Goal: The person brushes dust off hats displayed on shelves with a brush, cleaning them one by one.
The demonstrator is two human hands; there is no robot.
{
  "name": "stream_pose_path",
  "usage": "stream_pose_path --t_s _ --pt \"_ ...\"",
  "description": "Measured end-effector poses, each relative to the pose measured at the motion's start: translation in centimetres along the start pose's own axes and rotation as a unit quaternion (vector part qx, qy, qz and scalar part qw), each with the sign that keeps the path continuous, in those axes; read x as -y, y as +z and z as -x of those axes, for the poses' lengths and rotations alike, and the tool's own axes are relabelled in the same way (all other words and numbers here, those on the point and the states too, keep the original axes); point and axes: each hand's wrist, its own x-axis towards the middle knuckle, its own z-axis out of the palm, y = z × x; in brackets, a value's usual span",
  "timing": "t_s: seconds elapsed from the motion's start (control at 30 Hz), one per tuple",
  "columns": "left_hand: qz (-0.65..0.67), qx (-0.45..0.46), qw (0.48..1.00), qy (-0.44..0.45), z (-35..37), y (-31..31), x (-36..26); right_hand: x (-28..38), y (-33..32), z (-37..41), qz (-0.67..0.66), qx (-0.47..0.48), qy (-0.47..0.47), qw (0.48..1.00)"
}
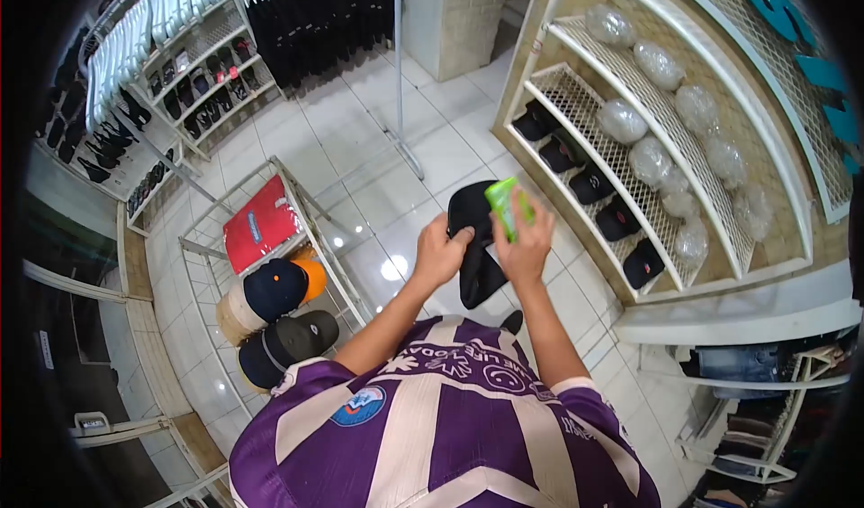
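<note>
A black cap (pixel 469 204) is held out in front of my chest, above the tiled floor. My left hand (pixel 441 252) is closed on its left edge, with the thumb lying over the black fabric. My right hand (pixel 526 242) is wrapped round a bright green, block-shaped thing (pixel 504 204), slightly blurred, which overlaps the cap's right side in this view. The underside of the green block is hidden, and I cannot tell whether it is a brush or a sponge.
To the left, a wire-frame table (pixel 337 278) carries a red packaged garment (pixel 261 224) and several caps (pixel 275 290). On the right, a curved mesh rack (pixel 589 103) holds black caps (pixel 591 185) and clear plastic domes (pixel 659 65). A metal stand (pixel 399 76) rises ahead.
</note>
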Motion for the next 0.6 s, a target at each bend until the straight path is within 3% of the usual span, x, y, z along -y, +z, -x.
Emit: stream_pose_path --t_s 0.03,0.07,0.17,0.27,0.33,0.43,0.53,0.6 --pt "-0.001 -0.008 1.000 0.016 0.0 -0.1 -0.2 0.3 0.1 0.3 -0.032 0.045 -0.073 0.996" --pt "-0.003 -0.014 0.999 0.030 0.0 -0.2 -0.4 0.6 0.0 0.9 -0.065 0.073 -0.073 0.992" --pt "-0.011 -0.004 1.000 0.017 -0.2 -1.0 -1.0 -1.6 0.4 -0.5 -0.017 0.023 0.035 0.999" --pt "0.004 -0.004 1.000 -0.011 0.0 -0.9 -0.6 0.3 0.1 -0.7 -0.029 0.008 0.027 0.999" --pt "0.020 0.004 0.999 -0.025 -0.2 -1.0 -0.8 0.7 0.0 0.4 -0.075 0.070 -0.088 0.991" --pt "-0.009 -0.008 1.000 0.019 -0.1 -1.1 -0.5 -1.4 0.4 -0.7 0.001 0.032 0.017 0.999" --pt "0.012 -0.013 1.000 -0.010 -0.3 -0.5 0.2 -0.4 0.5 -0.9 -0.008 -0.003 0.022 1.000" --pt "0.039 0.004 0.999 -0.014 -0.2 -0.4 0.3 0.7 0.2 0.2 -0.057 0.064 -0.077 0.993"
